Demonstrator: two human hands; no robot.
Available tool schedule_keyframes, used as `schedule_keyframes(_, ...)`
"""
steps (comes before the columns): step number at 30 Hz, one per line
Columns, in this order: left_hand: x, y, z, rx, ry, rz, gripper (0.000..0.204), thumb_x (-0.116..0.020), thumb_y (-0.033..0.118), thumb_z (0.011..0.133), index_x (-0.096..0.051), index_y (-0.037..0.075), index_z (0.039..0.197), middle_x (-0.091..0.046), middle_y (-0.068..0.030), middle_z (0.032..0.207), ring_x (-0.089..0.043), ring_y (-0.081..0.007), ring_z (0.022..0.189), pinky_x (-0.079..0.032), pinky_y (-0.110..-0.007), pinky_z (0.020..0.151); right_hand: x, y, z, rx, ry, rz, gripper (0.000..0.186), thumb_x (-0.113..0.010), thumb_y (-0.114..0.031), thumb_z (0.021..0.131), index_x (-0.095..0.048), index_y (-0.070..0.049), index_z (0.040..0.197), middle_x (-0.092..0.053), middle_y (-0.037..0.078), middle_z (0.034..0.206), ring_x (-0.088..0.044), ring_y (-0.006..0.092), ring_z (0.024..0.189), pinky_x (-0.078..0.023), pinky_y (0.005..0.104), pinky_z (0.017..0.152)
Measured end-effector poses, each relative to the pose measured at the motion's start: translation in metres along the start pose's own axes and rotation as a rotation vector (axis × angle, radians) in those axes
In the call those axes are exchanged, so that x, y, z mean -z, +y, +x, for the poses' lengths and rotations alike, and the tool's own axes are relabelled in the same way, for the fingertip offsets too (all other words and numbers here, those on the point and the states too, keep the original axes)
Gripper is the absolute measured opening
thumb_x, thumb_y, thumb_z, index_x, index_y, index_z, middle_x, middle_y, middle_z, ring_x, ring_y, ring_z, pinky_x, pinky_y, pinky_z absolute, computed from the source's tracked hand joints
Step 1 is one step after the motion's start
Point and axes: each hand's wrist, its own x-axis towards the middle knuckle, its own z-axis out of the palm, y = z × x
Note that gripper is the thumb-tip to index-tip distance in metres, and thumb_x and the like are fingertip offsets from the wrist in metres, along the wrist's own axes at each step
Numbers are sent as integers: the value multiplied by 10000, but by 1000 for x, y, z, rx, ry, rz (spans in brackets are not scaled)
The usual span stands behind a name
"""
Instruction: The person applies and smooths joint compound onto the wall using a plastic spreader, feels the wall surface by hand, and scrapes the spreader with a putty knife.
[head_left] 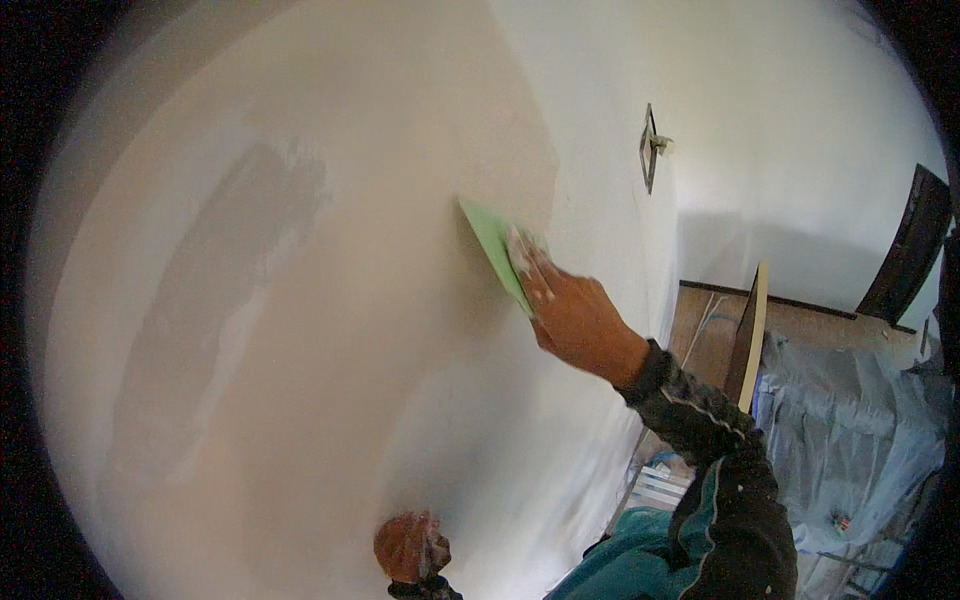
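My right hand (590, 325) presses a thin, flat, light green pad (492, 245) with straight edges against the wall. Its fingers lie over the pad's back and are dusted white; whether the pad is a sanding sheet or a spreader does not show. The wall (330, 400) is beige and off-white, with a greyer smeared patch (215, 270) on the left. Low in the view, my left hand (408, 547) is close to the wall surface, its fingers curled in and whitened with dust. Anything inside that hand is hidden.
A square dark frame (650, 148) with a fitting sits farther along the wall. At right, clear plastic sheeting (840, 420) drapes over bulky things. A tan-edged board (752, 335) stands on the floor beside cables. Beyond is a dark upright panel (905, 250) by the white wall.
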Motion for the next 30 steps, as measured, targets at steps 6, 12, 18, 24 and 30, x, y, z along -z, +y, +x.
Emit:
schedule_keyframes(6, -15, -27, -17, 46, 84, -55, 192, -584, 245, 665, -682, 130, 783, -639, -54, 739, -598, -287, 756, -459, -440, 741, 23, 60, 23, -143, 137, -78, 659, -593, -15, 693, -341, 19, 1301, -551, 244, 1111, -580, 382, 877, -501, 419, 749)
schedule_keyframes(12, -8, -67, -25, 124, -6, -109, 234, -613, 260, 544, -685, 141, 733, -633, -61, 696, -597, -294, 690, -469, -426, 715, 47, 77, 101, -2, 179, -335, 890, -593, 61, 621, -282, -267, 1388, -348, 115, 1393, -487, 299, 1146, -490, 388, 872)
schedule_keyframes(18, 64, -82, -11, -55, 44, -164, 235, -564, 135, 745, -632, 53, 955, -642, -47, 707, -633, -227, 656, -517, -373, 601, 53, 48, 132, 78, 124, -326, 939, -614, 80, 603, -282, -321, 1385, -325, 108, 1409, -442, 330, 1184, -442, 387, 941)
schedule_keyframes(24, 44, -92, 37, -126, 201, -146, 225, -565, 137, 748, -640, 36, 934, -632, -66, 687, -635, -233, 667, -523, -379, 597, 19, 64, 128, 21, 11, -286, 939, -622, 76, 605, -278, -301, 1393, -275, 140, 1433, -402, 337, 1226, -395, 409, 989)
schedule_keyframes(30, 10, -84, -6, 366, 43, -603, 204, -633, 171, 666, -664, 99, 854, -658, -83, 804, -624, -272, 766, -482, -428, 750, -26, 72, 44, -99, -87, -142, 921, -602, 81, 628, -269, -304, 1396, -248, 150, 1444, -326, 318, 1292, -316, 437, 1052)
